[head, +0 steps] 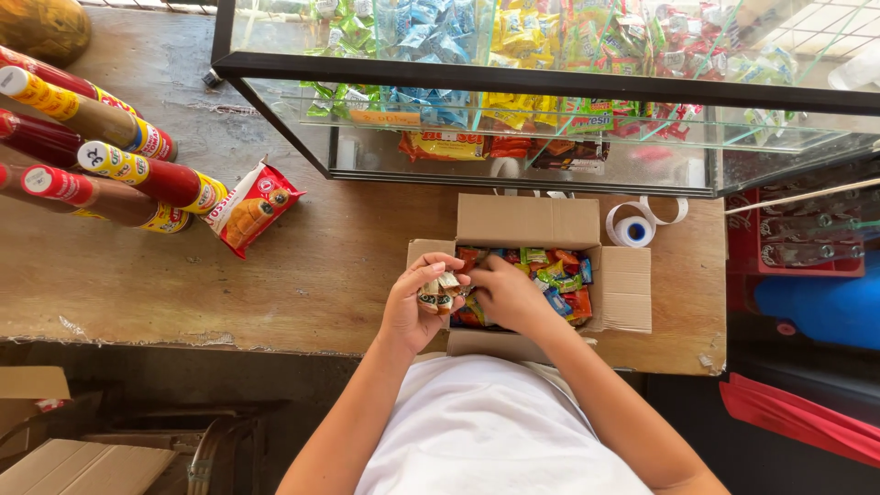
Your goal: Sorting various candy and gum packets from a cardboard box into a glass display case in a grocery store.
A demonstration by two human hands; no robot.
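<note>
Bright sweet packets (550, 275) fill the open brown carton (623, 289).

Open cardboard box (621, 291) of candy packets (559, 273) on wooden counter (302, 275), both hands over it; glass display case (550, 101) behind, tape roll (632, 229) between; bottles (101, 160) and snack bag (249, 209) far left

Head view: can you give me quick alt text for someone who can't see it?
Left hand holds small wrapped sweets while the right hand reaches into an open cardboard box of colourful sweets on a wooden counter, below a glass display case.
</note>
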